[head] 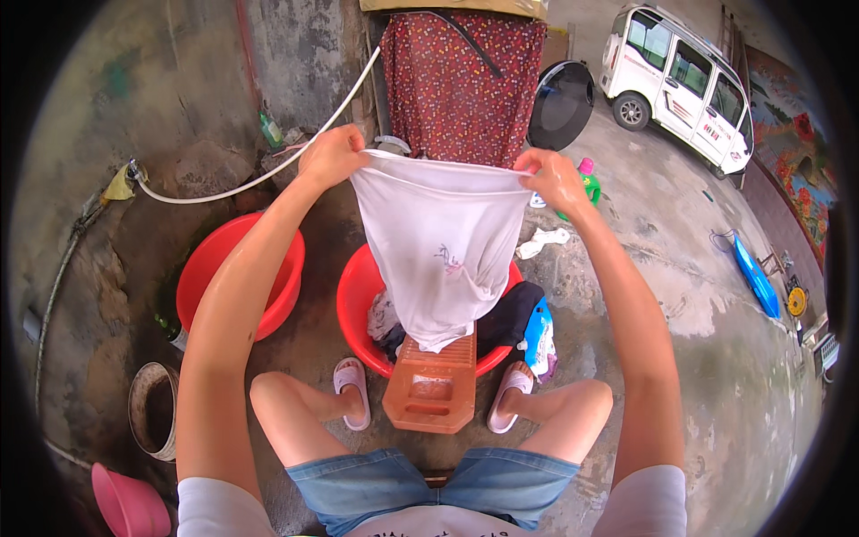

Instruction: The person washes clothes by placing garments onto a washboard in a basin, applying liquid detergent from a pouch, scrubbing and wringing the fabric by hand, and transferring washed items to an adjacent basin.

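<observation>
My left hand (333, 156) and my right hand (551, 178) pinch the two upper corners of a wet white garment (436, 221), stretched between them. It hangs down over a red plastic basin (350, 295) and bears a small dark and pink print. Its lower end reaches the ridges of an orange-brown plastic washboard (431, 396), which leans out over the basin's near rim. Inside the basin lie a pale patterned cloth (384, 317) and dark cloth. A black cloth (513, 312) drapes over the right rim. The garment hides much of the basin's inside.
To the left stand a second red basin (288, 295), a dirty bucket (137, 409) and a pink bucket (131, 503). A blue detergent pouch (539, 339), a white cloth (542, 241) and a green detergent bottle (590, 182) are at right. A white hose (268, 180) crosses behind my left arm.
</observation>
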`<action>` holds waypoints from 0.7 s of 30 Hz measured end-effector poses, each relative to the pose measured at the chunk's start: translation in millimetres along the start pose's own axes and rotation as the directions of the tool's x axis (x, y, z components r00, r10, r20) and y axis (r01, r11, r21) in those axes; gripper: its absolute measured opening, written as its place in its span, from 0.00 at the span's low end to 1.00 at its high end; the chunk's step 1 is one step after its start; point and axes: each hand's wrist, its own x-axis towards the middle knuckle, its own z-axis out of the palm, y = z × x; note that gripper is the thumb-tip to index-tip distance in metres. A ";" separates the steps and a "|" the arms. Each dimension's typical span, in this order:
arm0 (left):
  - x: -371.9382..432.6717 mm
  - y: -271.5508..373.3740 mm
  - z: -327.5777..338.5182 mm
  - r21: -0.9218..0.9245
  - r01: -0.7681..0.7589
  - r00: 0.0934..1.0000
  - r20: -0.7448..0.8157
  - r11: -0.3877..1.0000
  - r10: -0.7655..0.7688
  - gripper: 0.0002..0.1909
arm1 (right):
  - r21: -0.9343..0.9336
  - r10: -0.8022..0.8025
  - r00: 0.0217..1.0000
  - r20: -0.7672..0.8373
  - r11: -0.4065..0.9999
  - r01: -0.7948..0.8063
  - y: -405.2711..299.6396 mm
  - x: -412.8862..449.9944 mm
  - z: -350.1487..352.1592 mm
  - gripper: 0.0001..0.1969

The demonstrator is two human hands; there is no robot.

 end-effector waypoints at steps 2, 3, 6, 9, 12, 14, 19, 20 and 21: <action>9.0 7.7 -17.2 -0.052 0.033 0.999 0.024 0.998 -0.031 0.06 | -0.095 0.039 0.999 0.012 0.995 -0.037 -20.3 20.0 -34.3 0.10; 15.4 10.5 -26.7 0.000 0.006 1.000 0.001 1.000 -0.006 0.06 | -0.143 0.047 0.999 0.014 0.989 -0.045 -30.4 27.4 -48.8 0.10; 28.5 33.4 -47.2 -0.096 0.046 0.996 0.085 0.994 -0.038 0.06 | -0.174 0.093 0.996 -0.004 0.980 -0.092 -37.0 41.9 -76.8 0.09; 37.1 48.2 -52.4 -0.220 0.064 0.994 0.102 0.973 -0.042 0.06 | -0.074 0.166 0.986 0.028 0.984 -0.164 -36.7 48.6 -87.6 0.09; 43.3 56.9 -51.5 -0.166 0.063 0.993 0.112 0.984 -0.045 0.07 | 0.518 0.172 0.982 0.080 0.834 -0.189 -37.2 50.8 -86.1 0.10; 44.1 58.8 -45.8 -0.249 0.107 0.993 0.067 0.963 -0.093 0.08 | 0.504 0.205 0.975 0.084 0.835 -0.219 -48.4 53.7 -83.5 0.11; 14.2 77.7 0.2 -0.456 0.021 0.964 0.244 0.890 0.102 0.22 | 0.365 0.258 0.949 0.182 0.879 -0.309 -80.1 53.8 -54.9 0.15; 0.2 83.6 11.9 -0.524 -0.124 0.950 0.184 0.843 0.254 0.22 | 0.363 0.290 0.935 0.203 0.864 -0.347 -88.8 49.7 -44.3 0.15; -8.7 91.4 25.0 -0.400 -0.269 0.934 0.112 0.876 0.338 0.22 | 0.354 0.332 0.918 0.217 0.849 -0.391 -91.0 45.5 -36.3 0.14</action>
